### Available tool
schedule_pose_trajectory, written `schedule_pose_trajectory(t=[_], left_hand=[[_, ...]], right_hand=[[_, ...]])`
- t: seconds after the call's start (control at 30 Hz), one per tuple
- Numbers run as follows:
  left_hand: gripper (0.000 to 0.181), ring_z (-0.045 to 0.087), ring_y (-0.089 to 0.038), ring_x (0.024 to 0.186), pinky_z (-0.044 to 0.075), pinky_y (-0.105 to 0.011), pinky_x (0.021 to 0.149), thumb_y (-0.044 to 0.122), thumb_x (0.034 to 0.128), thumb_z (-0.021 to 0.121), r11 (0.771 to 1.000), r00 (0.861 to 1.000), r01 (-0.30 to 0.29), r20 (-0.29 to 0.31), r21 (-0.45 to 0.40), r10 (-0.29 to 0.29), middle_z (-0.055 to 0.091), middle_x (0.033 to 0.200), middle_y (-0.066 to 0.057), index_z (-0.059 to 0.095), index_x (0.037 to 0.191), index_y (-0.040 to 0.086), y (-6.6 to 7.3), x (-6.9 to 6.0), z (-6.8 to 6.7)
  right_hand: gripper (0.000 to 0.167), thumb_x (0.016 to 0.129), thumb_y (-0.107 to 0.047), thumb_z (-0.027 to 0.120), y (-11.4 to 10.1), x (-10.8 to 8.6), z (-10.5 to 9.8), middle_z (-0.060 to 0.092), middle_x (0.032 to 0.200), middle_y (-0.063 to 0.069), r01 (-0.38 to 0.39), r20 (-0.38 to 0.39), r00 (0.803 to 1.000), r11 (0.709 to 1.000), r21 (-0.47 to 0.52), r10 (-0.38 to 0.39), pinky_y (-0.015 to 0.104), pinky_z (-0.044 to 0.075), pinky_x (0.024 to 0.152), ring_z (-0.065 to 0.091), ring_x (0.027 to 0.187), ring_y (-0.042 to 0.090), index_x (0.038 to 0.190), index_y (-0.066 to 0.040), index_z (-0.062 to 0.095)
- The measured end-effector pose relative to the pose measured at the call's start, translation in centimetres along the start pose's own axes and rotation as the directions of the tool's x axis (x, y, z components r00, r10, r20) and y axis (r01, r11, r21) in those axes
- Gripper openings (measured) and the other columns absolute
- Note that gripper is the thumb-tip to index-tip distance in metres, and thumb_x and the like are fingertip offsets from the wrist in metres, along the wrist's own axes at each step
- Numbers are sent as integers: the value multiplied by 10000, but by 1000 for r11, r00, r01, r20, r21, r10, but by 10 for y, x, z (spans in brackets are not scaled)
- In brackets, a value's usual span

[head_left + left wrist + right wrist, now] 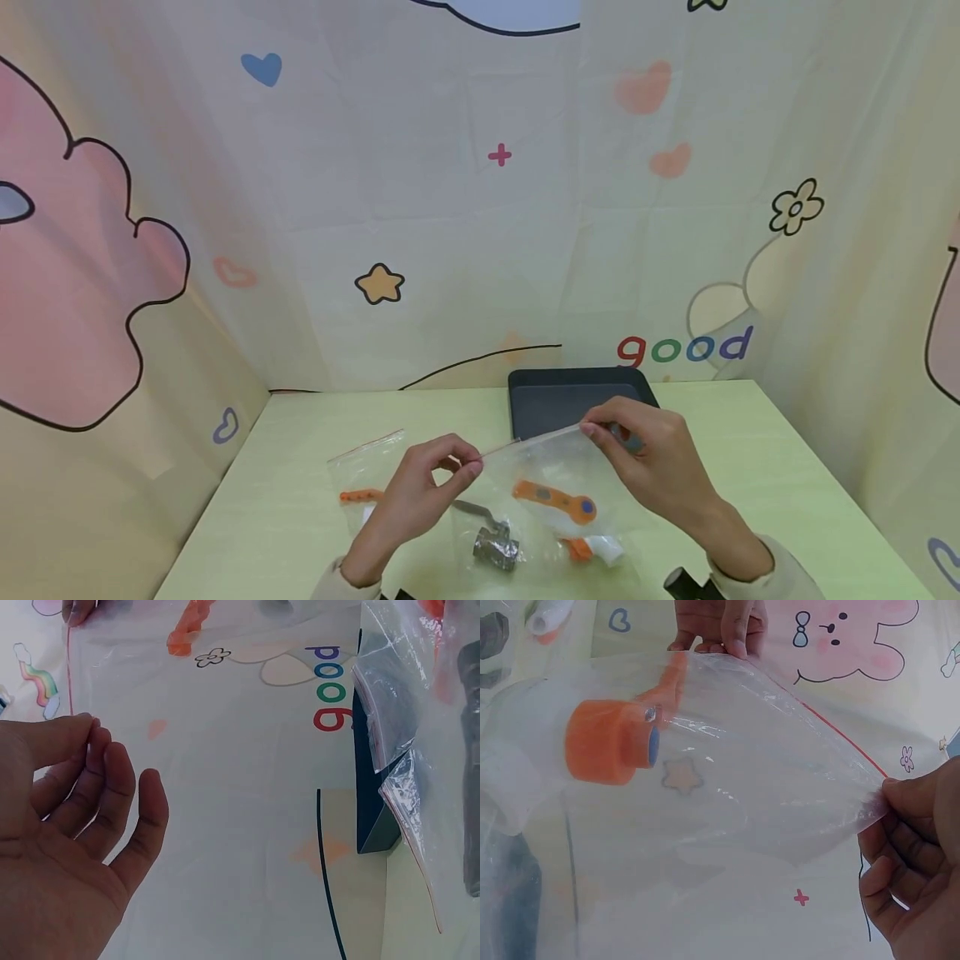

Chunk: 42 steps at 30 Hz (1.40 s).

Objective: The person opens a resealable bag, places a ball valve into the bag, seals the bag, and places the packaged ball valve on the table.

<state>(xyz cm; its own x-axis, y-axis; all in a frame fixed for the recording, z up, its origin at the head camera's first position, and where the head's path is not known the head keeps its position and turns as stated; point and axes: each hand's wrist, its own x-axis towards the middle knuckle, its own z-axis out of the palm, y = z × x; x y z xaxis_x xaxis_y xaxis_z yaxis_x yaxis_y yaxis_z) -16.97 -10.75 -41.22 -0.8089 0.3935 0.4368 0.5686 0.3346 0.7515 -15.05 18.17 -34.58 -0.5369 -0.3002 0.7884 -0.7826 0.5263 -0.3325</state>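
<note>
Both hands hold a clear zip bag (543,460) up by its top edge. The left hand (423,487) pinches one corner between thumb and fingertips, and the right hand (663,458) pinches the opposite corner. A red line runs along the bag's edge in the right wrist view. Low in the bag shows an orange handle-like piece (555,501) with a blue round spot. The right wrist view shows an orange and white fitting (604,742) with a blue end through the plastic. Whether it lies inside or behind the bag I cannot tell.
A grey metal valve (497,548) with a lever lies bagged below the hands. An orange and white piece (596,549) lies right of it. Another zip bag with an orange piece (361,496) lies left. A dark tray (581,396) stands at the table's back.
</note>
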Motion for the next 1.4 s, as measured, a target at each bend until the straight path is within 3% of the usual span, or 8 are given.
schedule_pose_trajectory(t=[0.2, 0.43, 0.6, 0.87, 1.1, 1.4], left_hand=[[52, 606, -40, 819, 548, -268, 778, 173, 945, 659, 998, 997, -60, -44, 19, 61, 651, 871, 90, 658, 937, 224, 2, -1, 0], [38, 606, -62, 840, 544, -282, 805, 219, 962, 639, 989, 989, -145, -33, -26, 144, 658, 902, 71, 671, 983, 216, 7, 3, 8], [55, 613, -43, 850, 536, -278, 789, 246, 973, 619, 993, 992, -120, -46, -15, 119, 663, 910, 90, 672, 976, 233, 11, 6, 11], [51, 624, -54, 817, 542, -266, 761, 195, 963, 628, 988, 983, -154, -96, 17, 155, 678, 871, 47, 676, 949, 187, 11, 9, 13], [38, 611, -45, 785, 556, -269, 762, 202, 964, 635, 991, 989, -128, -76, -31, 125, 661, 872, 65, 663, 954, 227, 8, 7, 11], [40, 612, -55, 786, 552, -261, 742, 174, 962, 636, 987, 983, -160, -92, -24, 158, 657, 871, 53, 659, 950, 204, 9, 6, 9]], right_hand=[[252, 765, 85, 758, -1, -1, 0, 688, 781, -63, -11, -7, 1000, 1000, 2, 11, 121, 410, 577, 494, 639, -17, 857, -144, 702], [262, 758, 89, 760, -1, -1, 3, 684, 780, -65, 17, -23, 1000, 999, 31, -16, 104, 402, 589, 496, 641, -13, 861, -144, 704], [261, 763, 83, 757, -3, -1, 4, 679, 774, -65, 26, -24, 999, 999, 45, -25, 102, 398, 590, 491, 636, -8, 864, -151, 703], [259, 760, 85, 759, -5, 0, 5, 684, 779, -69, 30, -20, 999, 999, 43, -29, 115, 413, 594, 502, 642, -9, 857, -149, 704], [254, 756, 92, 757, -4, 0, 4, 682, 771, -46, 30, -35, 999, 999, 45, -29, 116, 410, 592, 503, 641, -6, 862, -132, 704], [233, 775, 82, 749, -1, -1, 3, 692, 778, -23, 3, -21, 1000, 999, 54, -1, 119, 418, 599, 509, 647, -5, 862, -130, 705]])
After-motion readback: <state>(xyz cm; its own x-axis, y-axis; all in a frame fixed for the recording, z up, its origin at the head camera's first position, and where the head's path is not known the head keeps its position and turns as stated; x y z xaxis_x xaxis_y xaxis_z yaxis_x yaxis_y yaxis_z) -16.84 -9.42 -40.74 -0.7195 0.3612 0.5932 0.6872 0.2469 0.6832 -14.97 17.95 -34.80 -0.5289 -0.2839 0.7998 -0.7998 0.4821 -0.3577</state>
